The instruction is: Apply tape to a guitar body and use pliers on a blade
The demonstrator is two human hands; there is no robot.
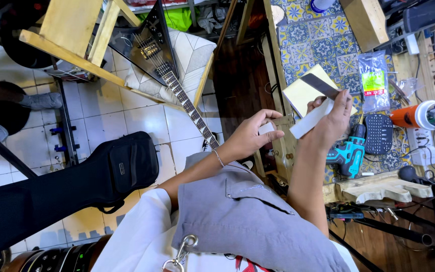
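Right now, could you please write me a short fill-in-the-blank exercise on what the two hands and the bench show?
1. The right hand holds a white block and a strip of dark ____.
2. The left hand pinches a small ____ piece.
3. The drill on the bench is ____ and black.
4. The black guitar has its neck pointing toward the ____ hand.

Missing words: sandpaper; white; teal; left

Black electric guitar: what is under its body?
Under the black electric guitar lies a white cushion with a chevron pattern, leaning against a wooden frame. The guitar covers the cushion's middle, so what it rests on is hidden.
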